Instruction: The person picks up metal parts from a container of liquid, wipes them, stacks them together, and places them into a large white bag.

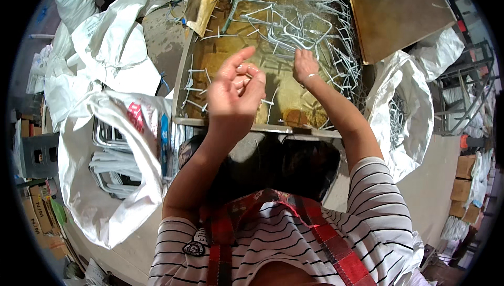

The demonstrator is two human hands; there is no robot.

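A shallow metal tray [181, 84] with a yellowish, wet-looking bottom lies in front of me. Many bent grey wire frames [286, 29] are heaped at its far middle, some overlapping. My right hand [305, 66], wearing a thin bracelet, reaches over the tray. Its fingers are closed at the near edge of the heap, on a wire frame as far as I can see; the fingertips are partly hidden. My left hand [237, 89] is raised above the tray's near left part, palm turned inward. The fingers are loosely curled and apart, with nothing between them; it is slightly blurred.
White woven sacks stand on both sides: a left sack [73, 181] holding bent wire frames [118, 168], and a right sack [375, 107] with small metal pieces [396, 112]. A brown panel [401, 15] leans at the tray's far right corner. Spiky pieces line the tray's walls.
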